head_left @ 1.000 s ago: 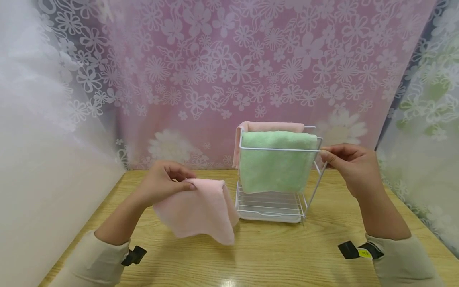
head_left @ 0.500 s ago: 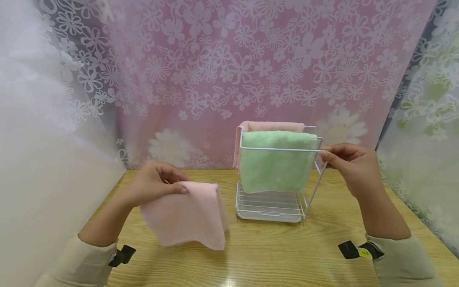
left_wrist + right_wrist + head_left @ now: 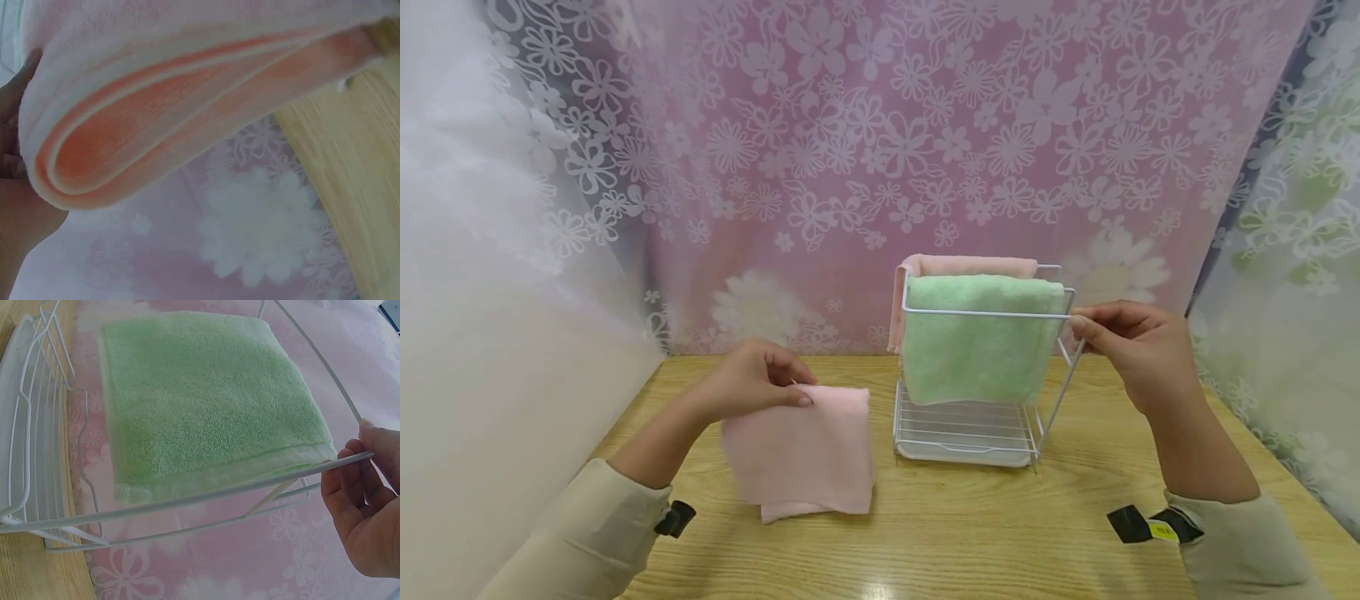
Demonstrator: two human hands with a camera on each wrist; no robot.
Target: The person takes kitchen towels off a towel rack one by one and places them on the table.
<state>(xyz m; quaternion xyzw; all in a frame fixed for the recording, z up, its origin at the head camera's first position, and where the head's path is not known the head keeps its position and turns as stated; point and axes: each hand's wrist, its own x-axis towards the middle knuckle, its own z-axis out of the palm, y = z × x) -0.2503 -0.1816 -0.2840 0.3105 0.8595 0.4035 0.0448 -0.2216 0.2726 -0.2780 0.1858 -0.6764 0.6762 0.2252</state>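
Note:
My left hand [image 3: 756, 383] pinches the top edge of a folded pink towel [image 3: 820, 454], which hangs down left of the rack. In the left wrist view the towel [image 3: 156, 119] shows its folded layers in a loop, and the hand [image 3: 22, 187] is partly hidden behind it. With thumb and fingers, my right hand [image 3: 1138, 350] grips the front upper corner of a white wire rack [image 3: 985, 314]. A green towel [image 3: 981, 350] drapes over the rack's middle bar, and another pink towel [image 3: 977, 266] over the back bar. The right wrist view shows the green towel [image 3: 206, 394] close by.
The rack's base has a wire shelf over a white tray [image 3: 966, 457]. Everything stands on a wood-grain table [image 3: 955, 533]. A pink flowered curtain [image 3: 850, 167] rises behind, with a white wall [image 3: 512, 275] at left and a flowered sheet [image 3: 1292, 333] at right.
The left hand drew the pink towel leftward and away from the rack, then came slightly back to the right. The towel now hangs flatter. The right hand and rack have stayed put.

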